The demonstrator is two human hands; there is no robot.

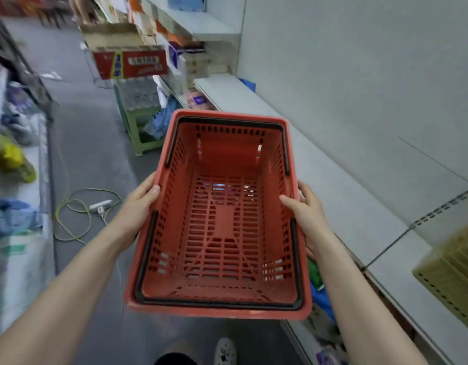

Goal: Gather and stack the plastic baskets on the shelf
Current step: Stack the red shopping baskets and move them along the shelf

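Grey aisle floor [96,154] beside white shelf [333,185], red basket [222,222] above.

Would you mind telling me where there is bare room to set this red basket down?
The white shelf right of the basket is bare from the stacked packets at its far end to the yellow perforated panel. The floor around the green stool is crowded.

Shopping basket [222,219]: red slotted plastic, matt, black plastic handles. Shelf [319,177]: smooth white-painted metal. Box [130,61]: printed cardboard.
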